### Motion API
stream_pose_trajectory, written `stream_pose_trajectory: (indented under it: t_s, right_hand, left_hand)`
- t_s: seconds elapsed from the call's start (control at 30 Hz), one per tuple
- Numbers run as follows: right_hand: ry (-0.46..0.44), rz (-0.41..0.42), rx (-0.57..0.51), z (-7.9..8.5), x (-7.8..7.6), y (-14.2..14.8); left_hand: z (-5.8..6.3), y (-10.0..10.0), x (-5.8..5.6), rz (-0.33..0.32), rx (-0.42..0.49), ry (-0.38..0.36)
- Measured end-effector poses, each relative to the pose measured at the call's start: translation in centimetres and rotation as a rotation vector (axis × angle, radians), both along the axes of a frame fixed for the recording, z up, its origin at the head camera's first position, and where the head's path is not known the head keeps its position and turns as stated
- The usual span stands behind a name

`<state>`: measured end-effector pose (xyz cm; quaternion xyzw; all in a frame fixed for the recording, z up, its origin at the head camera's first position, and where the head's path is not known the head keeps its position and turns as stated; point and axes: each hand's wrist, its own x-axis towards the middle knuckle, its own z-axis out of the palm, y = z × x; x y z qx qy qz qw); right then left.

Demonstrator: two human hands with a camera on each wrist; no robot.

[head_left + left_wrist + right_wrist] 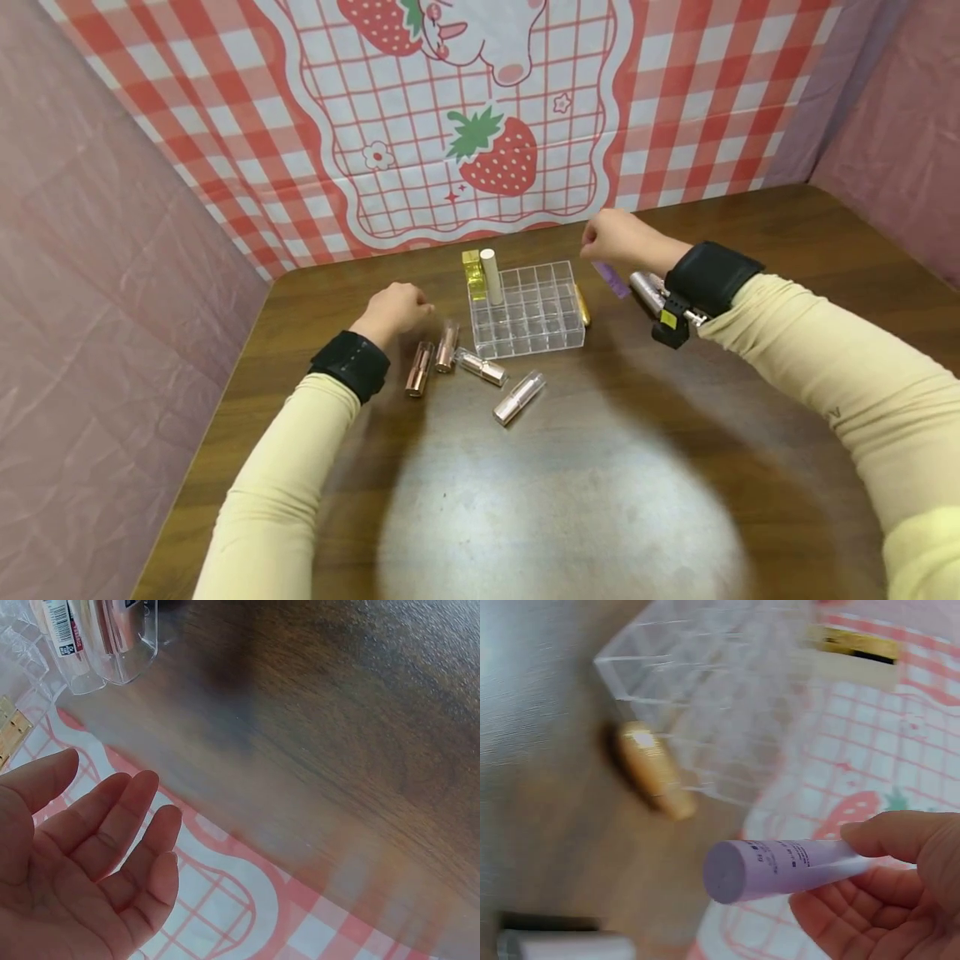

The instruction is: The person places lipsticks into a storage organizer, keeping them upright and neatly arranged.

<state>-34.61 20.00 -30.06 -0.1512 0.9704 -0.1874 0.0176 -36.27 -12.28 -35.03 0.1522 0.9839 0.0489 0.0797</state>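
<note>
My right hand [626, 239] pinches a small purple tube [780, 870] with printed text between thumb and fingers, raised beyond the right side of a clear compartment organizer [528, 342]. In the right wrist view the tube's flat round end points away from the palm. My left hand [397, 310] hovers at the organizer's left, its fingers loosely bent with nothing in them. Just below it lie two rose-gold lipsticks with clear caps, one darker lipstick [420, 369] and one beside it [446, 346]. A white tube [491, 277] and a gold faceted tube [473, 275] stand upright in the organizer's back left compartments.
Two more clear-capped lipsticks lie in front of the organizer, one close to it [482, 367] and one nearer me [520, 398]. A gold tube [582, 307] lies along its right side. Farther right is a silver tube [647, 292], partly behind my wrist. A checked cloth [675, 108] hangs behind the table.
</note>
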Motion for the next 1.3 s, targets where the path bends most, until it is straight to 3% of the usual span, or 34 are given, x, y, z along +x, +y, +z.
stream_pose_trajectory:
  t_s: [0.23,0.4,0.73,1.03,1.3]
  right_hand:
    - [0.13,0.009,-0.132,2.1,0.0,-2.3]
    - [0.203,0.042,-0.205,1.7,0.0,-4.4]
    - [0.2,0.095,-0.304,0.1,-0.9,-8.0]
    - [0.211,0.132,-0.255,-1.1,-1.6,-8.8]
    - [0.155,0.141,-0.183,-2.0,-1.8,-8.9]
  left_hand:
    - [0.1,0.1,0.1,-0.006,-0.003,0.008]
    - [0.1,0.0,0.1,-0.002,0.003,0.004]
    - [0.1,-0.1,0.2,0.0,0.004,-0.008]
    - [0.1,-0.4,0.2,0.009,0.019,-0.008]
    - [-0.2,-0.5,0.3,0.012,0.034,-0.026]
